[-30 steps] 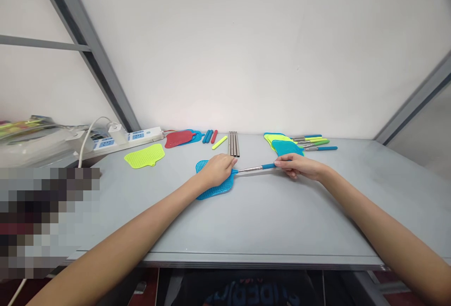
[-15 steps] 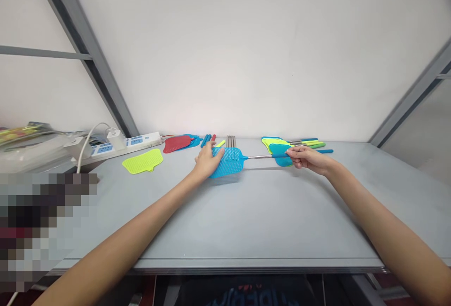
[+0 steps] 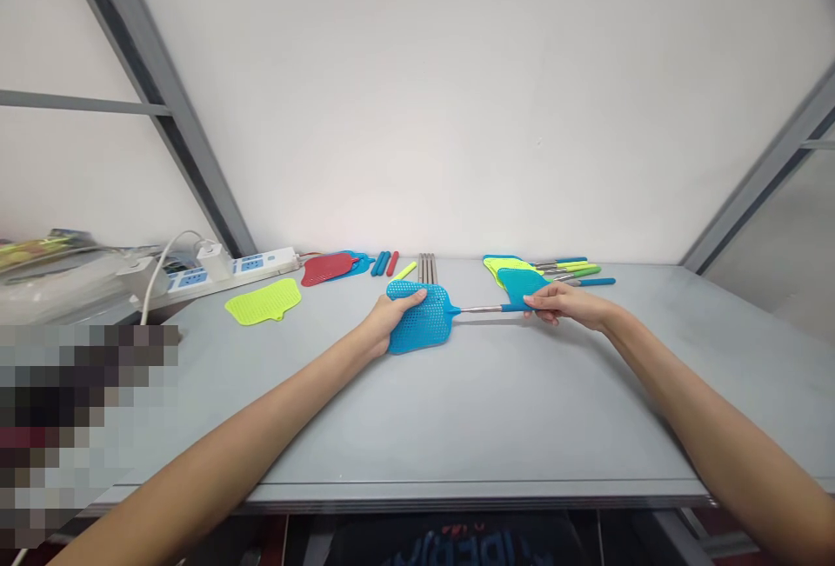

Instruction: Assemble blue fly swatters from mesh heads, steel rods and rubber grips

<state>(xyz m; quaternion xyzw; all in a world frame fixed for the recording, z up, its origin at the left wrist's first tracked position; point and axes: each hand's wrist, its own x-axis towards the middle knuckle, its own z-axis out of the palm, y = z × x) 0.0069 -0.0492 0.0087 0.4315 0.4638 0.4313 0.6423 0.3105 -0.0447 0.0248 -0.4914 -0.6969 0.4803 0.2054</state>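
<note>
A blue fly swatter (image 3: 423, 327) with a metal rod and blue grip is held level above the grey table (image 3: 417, 427). My left hand (image 3: 390, 320) grips its perforated head at the left edge, thumb on top. The fingers of my right hand (image 3: 557, 301) are closed round the blue grip at the other end. Behind that hand lie several fly swatters with yellow-green (image 3: 502, 272) and blue heads (image 3: 518, 285), their handles pointing right. Beyond the held head are several metal rods (image 3: 426, 268) and a yellow-green grip (image 3: 405, 271).
Red (image 3: 392, 263) and blue grips (image 3: 380, 263) lie near the wall. Left of them are a red swatter head (image 3: 327, 268), a blue head (image 3: 361, 262) and a yellow-green head (image 3: 263, 302). A white power strip (image 3: 267, 262) with plugs and cable runs along the back left.
Both hands have brought the blue fly swatter slightly nearer to me and lower. My left thumb now lies farther over the head, and the grips behind are uncovered.
</note>
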